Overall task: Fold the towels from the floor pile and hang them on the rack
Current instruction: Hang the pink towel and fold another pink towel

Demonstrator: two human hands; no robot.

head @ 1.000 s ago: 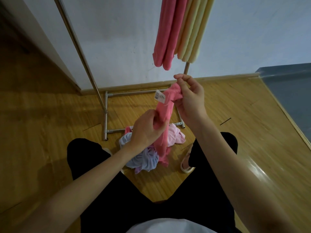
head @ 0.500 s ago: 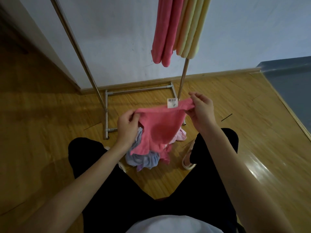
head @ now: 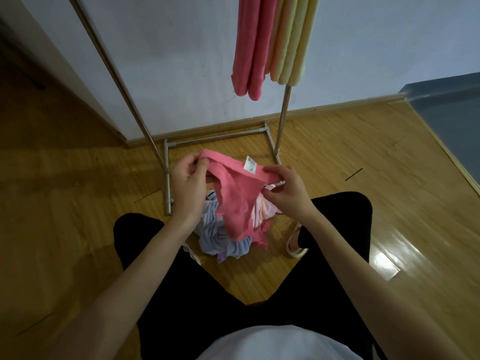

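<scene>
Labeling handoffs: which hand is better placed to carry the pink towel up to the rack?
Probably right. The right hand grips the pink towel at its tagged edge, below the hung towels on the rack. The left hand sits farther away.

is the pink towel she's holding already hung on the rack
No, the pink towel is stretched between the left hand and right hand, above the floor pile.

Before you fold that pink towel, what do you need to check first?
1. Left hand grips one end of the pink towel: ok.
2. Right hand pinches the other end: ok.
3. Top edge stretched flat: not ok, it sags and twists.
4. Bottom clear of the floor pile: cannot tell.
5. Room on the rack beside the hung pink towel and yellow towel: cannot tell.
</scene>
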